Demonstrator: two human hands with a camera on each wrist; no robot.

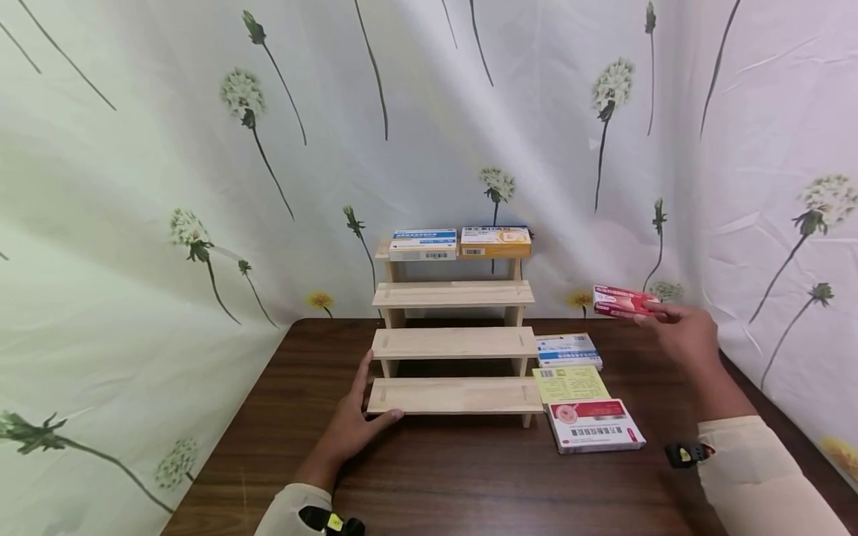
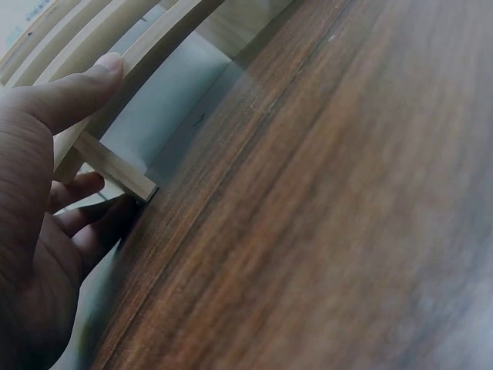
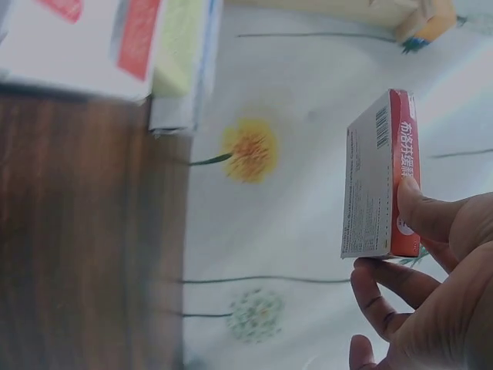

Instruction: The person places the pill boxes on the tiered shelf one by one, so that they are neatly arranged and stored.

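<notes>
- Dandelion-printed cloth (image 1: 429, 112) hangs in folds behind and beside a dark wood-grain table (image 1: 436, 476).
- On the table stands a pale wooden four-step display rack (image 1: 456, 293).
- Its top step carries two medicine boxes side by side: a white-and-blue box (image 1: 422, 246) on the left and a white-and-orange box (image 1: 496, 242) on the right.
- Off the rack's right side, raised in the air toward the table's back right, is a red-and-white ibuprofen box (image 1: 626, 301).
- Right hand (image 1: 687, 335): thumb and fingers pinch the ibuprofen box by one end; the right wrist view shows its barcode and printed panel.
- Left hand (image 1: 351, 420): it grips the rack's lower left end, thumb over the bottom step's front edge, fingers around the side.
- Just right of the rack, three more boxes lie flat, from back to front: a blue-banded box (image 1: 568, 351), a yellow box (image 1: 572, 383) and a red-banded white box (image 1: 595, 426).
- Both forearms wear cream sleeves (image 1: 764, 469).
</notes>
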